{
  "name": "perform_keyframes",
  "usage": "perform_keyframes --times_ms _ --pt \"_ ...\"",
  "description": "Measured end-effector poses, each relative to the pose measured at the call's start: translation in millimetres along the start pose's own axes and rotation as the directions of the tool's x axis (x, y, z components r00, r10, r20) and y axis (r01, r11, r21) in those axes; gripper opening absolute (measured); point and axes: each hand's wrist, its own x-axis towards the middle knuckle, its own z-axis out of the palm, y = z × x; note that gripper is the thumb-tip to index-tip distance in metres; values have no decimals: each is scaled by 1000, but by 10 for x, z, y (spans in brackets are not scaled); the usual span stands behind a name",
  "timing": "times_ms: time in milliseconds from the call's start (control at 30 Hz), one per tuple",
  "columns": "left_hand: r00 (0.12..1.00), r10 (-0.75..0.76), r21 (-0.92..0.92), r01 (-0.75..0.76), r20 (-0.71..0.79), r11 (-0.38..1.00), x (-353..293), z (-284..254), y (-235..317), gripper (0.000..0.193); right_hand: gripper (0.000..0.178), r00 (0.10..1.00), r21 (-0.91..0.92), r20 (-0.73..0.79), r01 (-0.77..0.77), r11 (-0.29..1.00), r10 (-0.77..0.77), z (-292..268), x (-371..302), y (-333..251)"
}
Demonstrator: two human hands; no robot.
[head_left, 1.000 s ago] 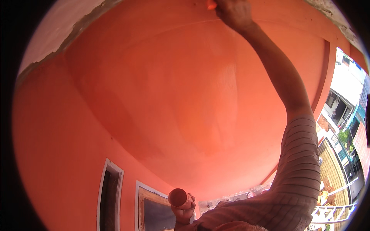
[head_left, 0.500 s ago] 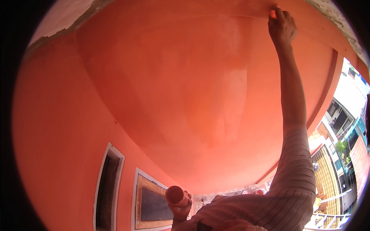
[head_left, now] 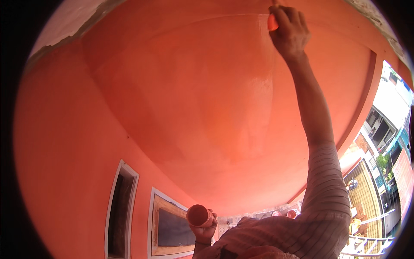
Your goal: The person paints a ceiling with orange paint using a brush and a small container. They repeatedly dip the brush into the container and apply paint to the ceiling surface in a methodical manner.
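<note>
High overhead, my right hand [head_left: 292,34] is closed around a paintbrush, whose bright orange handle end [head_left: 272,22] sticks out beside the thumb. Its bristles are mostly hidden by the hand, up near the top edge of the orange ceiling [head_left: 194,86]. A glossy, wet-looking streak runs down the ceiling below and left of that hand. Low in front, my left hand [head_left: 207,231] grips a paint-smeared reddish cup [head_left: 199,216], its round mouth showing. The paint level inside cannot be made out.
On the left wall are a narrow white-framed opening [head_left: 120,211] and a wooden-framed window [head_left: 172,226]. A beam [head_left: 366,95] edges the ceiling at right. Beyond it lie a white railing [head_left: 371,245], neighbouring buildings and a plant. Two reddish containers [head_left: 291,213] stand low behind my shoulder.
My right hand has moved left and slightly down with the paintbrush, and the arm leans further left. My left hand still holds the cup, nearly unmoved.
</note>
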Motion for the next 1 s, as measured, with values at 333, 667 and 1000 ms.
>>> perform_keyframes --times_ms 333,667,1000 --pt "998 -32 21 33 -52 999 16 60 -59 54 31 952 342 199 154 927 -231 -118 -299 -421" --pt "995 -47 -1 47 -85 999 -22 -28 -73 54 14 986 -292 87 -114 950 145 -188 -489 1165" --pt "996 -39 35 42 -83 999 148 231 -67 51 28 997 7 -14 -70 998 70 -453 -413 837"
